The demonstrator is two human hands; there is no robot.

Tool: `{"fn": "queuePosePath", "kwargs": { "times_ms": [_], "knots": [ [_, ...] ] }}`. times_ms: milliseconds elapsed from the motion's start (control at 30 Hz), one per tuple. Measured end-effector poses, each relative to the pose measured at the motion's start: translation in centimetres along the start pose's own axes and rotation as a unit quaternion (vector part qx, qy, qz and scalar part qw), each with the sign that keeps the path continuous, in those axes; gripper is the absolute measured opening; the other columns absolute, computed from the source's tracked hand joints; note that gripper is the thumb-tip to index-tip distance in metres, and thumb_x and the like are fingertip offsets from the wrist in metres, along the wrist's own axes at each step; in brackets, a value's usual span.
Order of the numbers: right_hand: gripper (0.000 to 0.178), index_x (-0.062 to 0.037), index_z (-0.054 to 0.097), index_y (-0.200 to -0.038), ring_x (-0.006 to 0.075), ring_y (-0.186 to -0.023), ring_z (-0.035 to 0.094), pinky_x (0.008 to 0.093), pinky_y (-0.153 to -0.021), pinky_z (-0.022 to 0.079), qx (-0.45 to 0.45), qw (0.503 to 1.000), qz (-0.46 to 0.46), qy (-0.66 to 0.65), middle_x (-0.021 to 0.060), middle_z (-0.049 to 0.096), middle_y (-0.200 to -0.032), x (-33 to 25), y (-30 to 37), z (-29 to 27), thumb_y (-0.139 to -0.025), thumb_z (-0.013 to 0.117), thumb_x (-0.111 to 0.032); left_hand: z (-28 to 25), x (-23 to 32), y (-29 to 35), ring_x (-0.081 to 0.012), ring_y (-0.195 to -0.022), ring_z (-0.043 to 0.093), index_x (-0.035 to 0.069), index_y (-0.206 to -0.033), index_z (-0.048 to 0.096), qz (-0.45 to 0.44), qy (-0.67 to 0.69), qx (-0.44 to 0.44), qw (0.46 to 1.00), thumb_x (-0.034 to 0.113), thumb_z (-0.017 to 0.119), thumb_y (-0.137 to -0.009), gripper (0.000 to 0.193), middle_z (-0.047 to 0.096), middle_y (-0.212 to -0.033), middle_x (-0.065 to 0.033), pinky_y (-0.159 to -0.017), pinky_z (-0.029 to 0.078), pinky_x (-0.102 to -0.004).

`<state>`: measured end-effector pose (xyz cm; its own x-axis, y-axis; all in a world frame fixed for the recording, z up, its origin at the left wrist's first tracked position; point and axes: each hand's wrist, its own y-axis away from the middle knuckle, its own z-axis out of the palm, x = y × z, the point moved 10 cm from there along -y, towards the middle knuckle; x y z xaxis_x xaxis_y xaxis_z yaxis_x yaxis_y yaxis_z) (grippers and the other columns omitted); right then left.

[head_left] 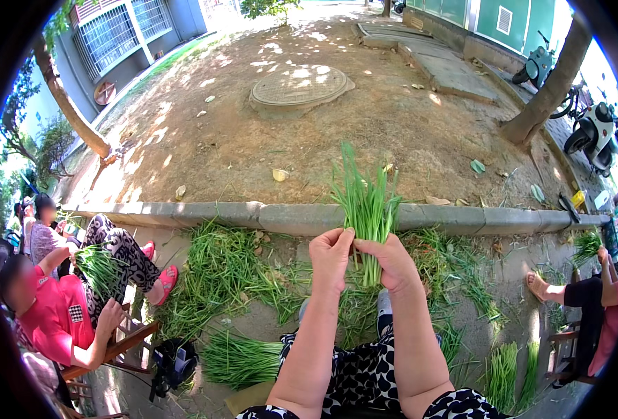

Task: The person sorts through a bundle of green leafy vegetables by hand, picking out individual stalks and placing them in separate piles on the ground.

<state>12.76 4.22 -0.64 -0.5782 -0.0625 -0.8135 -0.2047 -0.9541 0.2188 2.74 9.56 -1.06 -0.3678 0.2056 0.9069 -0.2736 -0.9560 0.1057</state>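
Observation:
A bunch of garlic chives (pixel 369 206) stands upright in front of me, leaf tips pointing away and pale stalk ends below. My right hand (pixel 391 264) is closed round its lower part, thumb across the stalks. Against the bunch's left side my left hand (pixel 331 253) pinches, thumb pressed to the fingers; the exact leaves it grips are hard to make out. Both thumbs are close together. Beside my left leg, a thick pile of chives (pixel 237 357) lies with its stalks aligned. Loose green trimmings (pixel 214 276) cover the ground beyond my feet.
A stone curb (pixel 281 218) runs across, with bare soil and a round manhole cover (pixel 300 85) behind it. Seated people are at left and right, each holding greens. A black bag (pixel 175 366) lies at left; chive bundles (pixel 502 377) lie at right.

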Motion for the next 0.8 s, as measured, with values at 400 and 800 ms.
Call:
{"fn": "queuePosePath", "kwargs": {
  "times_ms": [400, 800],
  "knots": [
    [0.018, 0.0012, 0.06, -0.1, 0.0157, -0.072, 0.063, 0.0288, -0.062, 0.053, 0.05, 0.996, 0.007, -0.077, 0.0072, 0.064, -0.089, -0.1, -0.1, -1.3, -0.084, 0.063, -0.006, 1.4, -0.9, 0.9, -0.0038, -0.062, 0.053, 0.001, -0.088, 0.067, -0.073, 0.053, -0.009, 0.996, 0.009, 0.061, -0.087, 0.011, 0.064, -0.079, 0.0004, -0.057, 0.045, -0.0196],
    [0.021, -0.0009, 0.06, -0.1, 0.0154, -0.073, 0.062, 0.0277, -0.064, 0.052, 0.07, 0.989, -0.046, -0.12, 0.0052, 0.064, -0.088, -0.8, -0.7, -1.6, -0.08, 0.066, 0.0, 5.1, 2.9, 2.4, -0.0362, -0.116, 0.05, -0.003, -0.11, 0.057, 0.255, -0.347, -0.097, 0.897, 0.006, 0.049, -0.089, 0.024, 0.057, -0.107, -0.0222, -0.094, 0.04, -0.0401]
  ]
}}
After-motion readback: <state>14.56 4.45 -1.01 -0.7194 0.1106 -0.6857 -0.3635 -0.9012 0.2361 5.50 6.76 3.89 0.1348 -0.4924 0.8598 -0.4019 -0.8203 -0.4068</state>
